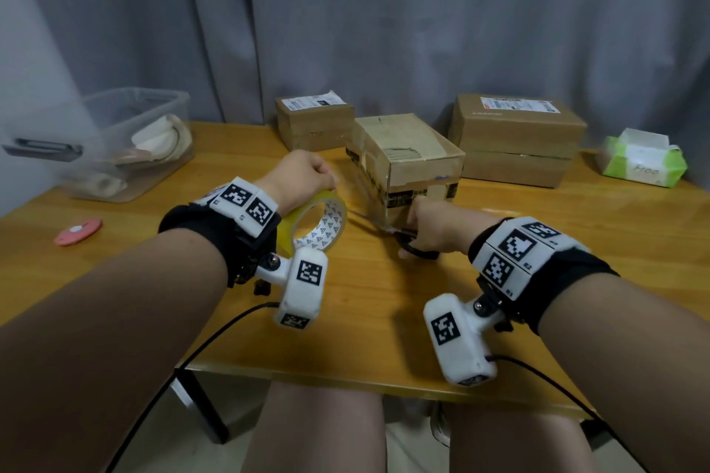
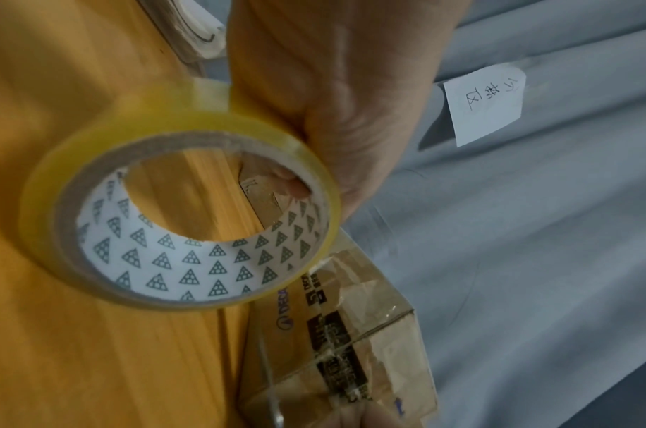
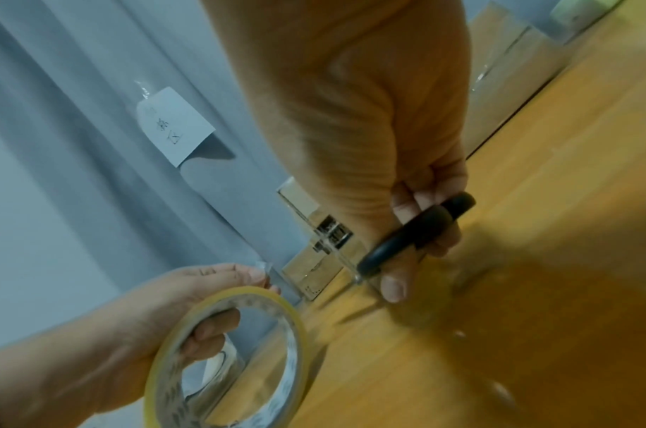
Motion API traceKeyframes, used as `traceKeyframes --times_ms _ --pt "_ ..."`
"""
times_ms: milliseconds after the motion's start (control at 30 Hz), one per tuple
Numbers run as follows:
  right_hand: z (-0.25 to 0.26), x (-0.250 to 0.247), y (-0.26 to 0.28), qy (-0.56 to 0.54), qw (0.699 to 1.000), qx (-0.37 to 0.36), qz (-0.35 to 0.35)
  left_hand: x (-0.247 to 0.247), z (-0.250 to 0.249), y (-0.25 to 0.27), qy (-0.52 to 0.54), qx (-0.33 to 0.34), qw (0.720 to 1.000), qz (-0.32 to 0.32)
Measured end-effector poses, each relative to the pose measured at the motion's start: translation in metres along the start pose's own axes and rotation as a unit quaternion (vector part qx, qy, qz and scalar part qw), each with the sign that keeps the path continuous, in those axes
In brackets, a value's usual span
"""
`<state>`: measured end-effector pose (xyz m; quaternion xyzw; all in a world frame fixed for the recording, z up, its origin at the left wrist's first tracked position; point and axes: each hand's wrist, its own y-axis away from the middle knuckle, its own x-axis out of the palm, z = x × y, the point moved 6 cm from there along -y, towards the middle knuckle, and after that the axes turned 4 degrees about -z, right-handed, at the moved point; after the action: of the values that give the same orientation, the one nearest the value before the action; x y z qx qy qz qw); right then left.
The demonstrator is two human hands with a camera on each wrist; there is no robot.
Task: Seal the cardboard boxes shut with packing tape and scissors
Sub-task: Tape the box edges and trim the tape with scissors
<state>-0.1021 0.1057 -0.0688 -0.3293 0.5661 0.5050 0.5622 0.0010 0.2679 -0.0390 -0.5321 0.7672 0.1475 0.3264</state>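
Three cardboard boxes, one tape roll, one scissors, two hands.

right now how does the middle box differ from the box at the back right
The middle box stands turned at an angle, nearer the person; the back right box sits square to the table edge by the curtain. The middle box's top is scuffed with torn paper; the back right box has a clean top with a white label. The right hand with scissors works at the middle box; the back right box is untouched. Both are brown cardboard.

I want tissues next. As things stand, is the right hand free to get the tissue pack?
Probably not yet: the right hand grips the scissors, though bare table lies before the tissue pack.
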Motion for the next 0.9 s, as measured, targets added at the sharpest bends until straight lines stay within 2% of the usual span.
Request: traceKeyframes --times_ms 100,133,200,267,300,333,433,533,700,833,900 --pt "0.006 -0.009 0.004 0.033 0.999 -0.034 0.011 -0.002 0.003 0.004 0.026 0.002 1.000 -0.011" --pt "0.009 -0.016 0.006 0.031 0.998 -0.048 -0.017 -0.002 0.004 0.004 0.034 0.000 0.999 -0.013" --pt "0.017 -0.044 0.011 -0.026 0.986 -0.070 -0.152 -0.001 0.006 0.005 0.048 -0.006 0.999 -0.012" --pt "0.024 -0.077 0.017 -0.070 0.938 -0.086 -0.330 -0.001 0.006 0.006 0.058 -0.013 0.998 -0.012" --pt "0.029 -0.087 0.015 -0.060 0.917 -0.094 -0.382 -0.001 0.006 0.005 0.056 -0.013 0.998 -0.013" --pt "0.033 -0.089 0.007 -0.036 0.917 -0.092 -0.387 -0.002 0.005 0.004 0.053 -0.014 0.998 -0.014" --pt "0.036 -0.063 -0.031 0.012 0.964 -0.011 -0.267 0.000 0.005 0.002 0.042 -0.018 0.999 -0.006" --pt "0.037 -0.049 -0.045 0.054 0.965 0.030 -0.255 0.002 0.007 -0.002 0.041 -0.022 0.999 0.000" --pt "0.034 -0.048 -0.049 0.089 0.965 0.023 -0.247 0.007 0.001 -0.005 0.033 -0.016 0.999 0.014" --pt "0.024 -0.048 -0.048 0.056 0.958 -0.025 -0.281 0.005 0.005 -0.002 0.058 -0.014 0.998 0.009" --pt "0.014 -0.053 -0.044 0.023 0.962 -0.048 -0.266 0.002 0.009 0.004 0.076 -0.009 0.997 -0.002"
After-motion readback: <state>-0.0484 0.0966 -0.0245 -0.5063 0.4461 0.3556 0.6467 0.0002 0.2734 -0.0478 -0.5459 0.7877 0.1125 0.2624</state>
